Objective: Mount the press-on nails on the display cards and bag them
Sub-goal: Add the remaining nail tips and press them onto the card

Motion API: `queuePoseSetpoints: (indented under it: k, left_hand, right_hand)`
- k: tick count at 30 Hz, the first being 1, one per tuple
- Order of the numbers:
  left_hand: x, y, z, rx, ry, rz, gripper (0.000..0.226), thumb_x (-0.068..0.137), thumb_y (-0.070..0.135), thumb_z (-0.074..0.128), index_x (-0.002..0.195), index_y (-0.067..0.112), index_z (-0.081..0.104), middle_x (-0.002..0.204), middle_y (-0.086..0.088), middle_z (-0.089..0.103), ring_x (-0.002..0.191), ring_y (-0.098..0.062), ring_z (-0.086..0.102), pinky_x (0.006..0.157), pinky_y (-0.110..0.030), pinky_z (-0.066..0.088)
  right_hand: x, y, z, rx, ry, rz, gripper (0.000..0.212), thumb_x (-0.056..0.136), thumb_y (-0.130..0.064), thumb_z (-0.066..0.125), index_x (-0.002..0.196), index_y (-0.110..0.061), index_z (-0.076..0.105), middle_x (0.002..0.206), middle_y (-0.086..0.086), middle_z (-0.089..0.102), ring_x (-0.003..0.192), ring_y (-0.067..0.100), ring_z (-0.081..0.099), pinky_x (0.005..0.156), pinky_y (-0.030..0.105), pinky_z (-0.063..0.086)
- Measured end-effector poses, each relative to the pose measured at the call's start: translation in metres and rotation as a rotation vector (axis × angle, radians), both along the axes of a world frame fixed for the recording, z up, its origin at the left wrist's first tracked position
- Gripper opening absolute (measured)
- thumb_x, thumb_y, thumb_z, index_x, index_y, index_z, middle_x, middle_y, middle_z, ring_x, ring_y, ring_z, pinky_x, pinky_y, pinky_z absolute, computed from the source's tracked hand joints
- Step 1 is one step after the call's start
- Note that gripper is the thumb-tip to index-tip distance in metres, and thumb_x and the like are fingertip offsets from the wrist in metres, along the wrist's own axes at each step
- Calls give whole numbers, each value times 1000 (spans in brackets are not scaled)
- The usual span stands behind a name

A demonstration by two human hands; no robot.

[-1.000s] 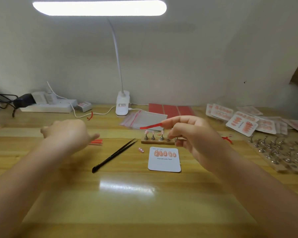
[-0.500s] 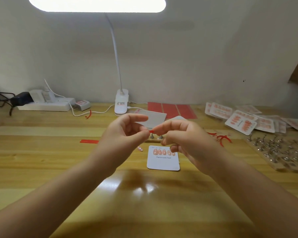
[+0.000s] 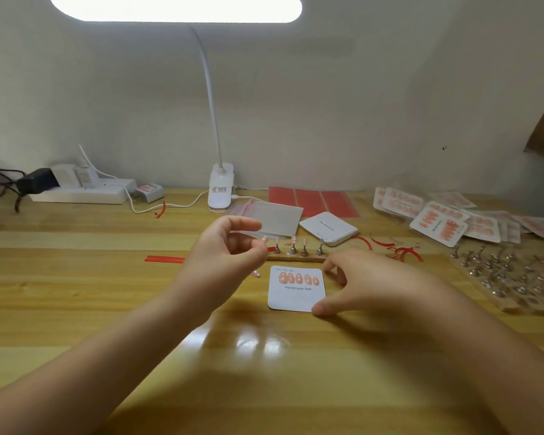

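A white display card (image 3: 296,295) printed "Handmade Nail" lies flat on the wooden desk with a row of pink nails along its top. My right hand (image 3: 368,284) spans its right edge, thumb on the lower right corner and curled fingertips at the upper right corner. My left hand (image 3: 230,249) is raised just left of a small wooden nail stand (image 3: 296,259) that carries pink nails on metal pegs. Its thumb and fingers pinch a red strip (image 3: 271,248), of which only a short end shows. One loose pink nail (image 3: 256,274) lies beside my left hand.
Behind the stand lie clear zip bags (image 3: 274,216), a stack of blank cards (image 3: 327,227) and red sheets (image 3: 311,200). Filled cards (image 3: 437,221) and a board of metal pegs (image 3: 509,277) fill the right side. The lamp base (image 3: 220,189), power strip (image 3: 82,192) and red strips (image 3: 165,259) are at the back and left.
My right hand let go of the red strip and dropped to the card's right edge. My left hand took the strip and stays raised. The tweezers are now hidden under my left arm.
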State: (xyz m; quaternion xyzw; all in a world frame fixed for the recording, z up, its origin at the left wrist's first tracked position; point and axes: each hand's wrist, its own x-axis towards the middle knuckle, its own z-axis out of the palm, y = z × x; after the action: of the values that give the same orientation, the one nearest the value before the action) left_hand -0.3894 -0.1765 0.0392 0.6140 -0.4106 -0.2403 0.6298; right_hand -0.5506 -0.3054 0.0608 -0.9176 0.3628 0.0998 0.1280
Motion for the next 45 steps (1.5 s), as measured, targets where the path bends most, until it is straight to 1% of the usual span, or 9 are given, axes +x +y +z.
queuePoseSetpoints:
  k: [5,12,21,26,31,34,37,39,45]
  left_hand:
    - [0,-2,-6,28,-14,16,28,86,1,65,104,22,59,66,9,66,61,-3,60,60,-15,49]
    - [-7,-5,-19,94,-2,37,30,87,1,63,104,26,59,75,3,63,75,-17,61,84,-54,53]
    - [-12,-5,-22,66,92,8,34,85,2,68,110,24,59,71,9,66,80,-17,66,90,-52,54]
    - [-15,-1,-21,37,86,-90,39,82,-5,69,111,18,59,74,1,69,80,-17,69,89,-42,53]
    - [-10,0,-10,-70,53,-18,33,81,-9,68,104,14,61,71,3,68,80,-19,68,77,-32,55]
    - [-2,4,8,-193,77,-4,34,78,-8,69,103,14,60,71,4,68,76,-15,68,69,-25,56]
    - [-1,12,24,-266,31,-62,39,71,-1,75,104,14,61,73,4,68,76,-13,69,66,-22,55]
    - [-3,16,32,-280,-21,-81,41,70,1,77,105,14,60,74,4,68,74,-12,67,67,-22,55]
    - [-5,27,53,-259,-138,-36,37,70,18,70,106,20,61,78,5,70,76,-10,68,69,-20,54]
  right_hand:
    - [0,-8,-4,31,-33,41,71,71,-61,73,131,-30,49,99,-19,49,94,5,52,78,26,48]
    - [-1,-20,-14,220,-153,55,80,64,-55,82,133,-47,42,102,-20,49,91,-1,51,67,19,39]
    - [1,-23,-20,232,-216,60,75,61,-53,85,123,-46,43,103,-24,42,92,-3,47,70,19,40]
    - [4,-15,-23,273,-441,77,75,55,-45,90,109,-54,39,113,-20,46,90,-1,54,69,23,47]
    - [8,-4,-18,359,-745,50,81,65,-25,88,126,-45,38,104,-8,60,69,6,65,62,20,54]
    - [11,1,-6,760,-1013,-104,54,81,-14,76,127,-16,48,93,6,71,71,18,69,62,25,55]
    - [9,11,9,1018,-1093,-73,11,87,-2,64,95,-7,68,79,12,72,68,23,70,55,25,55]
    - [7,18,15,1075,-1123,-54,13,86,0,64,82,-9,71,77,14,72,67,24,71,52,25,54]
    - [4,29,26,1050,-1158,22,11,84,0,66,93,-1,71,85,16,74,75,24,74,59,22,56]
